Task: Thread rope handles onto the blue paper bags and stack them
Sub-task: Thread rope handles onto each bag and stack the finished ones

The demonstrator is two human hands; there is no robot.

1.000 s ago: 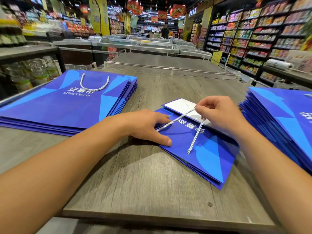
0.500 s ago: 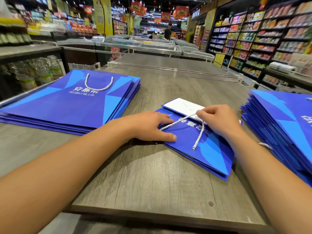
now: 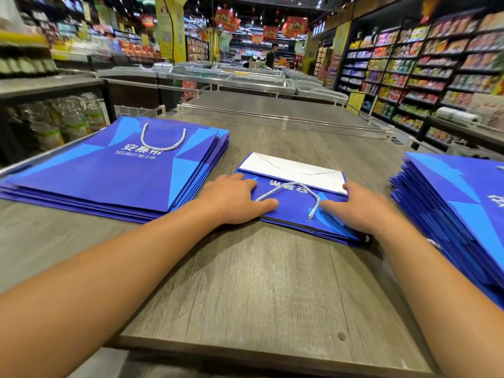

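Observation:
A flat blue paper bag lies in the middle of the grey wooden table, its white inner flap turned away from me. A silver-white rope handle loops across its top face. My left hand rests flat on the bag's left edge, fingers straight. My right hand presses flat on the bag's right side, fingers spread. To the left sits a stack of blue bags with a rope handle on top. Another stack of blue bags lies at the right.
A clear plastic divider rail crosses the table behind the bags. Freezer chests stand beyond it. Shelves of packaged goods line the right aisle, and bottles fill the rack at the left. A person stands far down the aisle.
My right hand let go of the rope handle and now lies flat on the bag. The bag has turned squarer to me and the loop has settled on its face.

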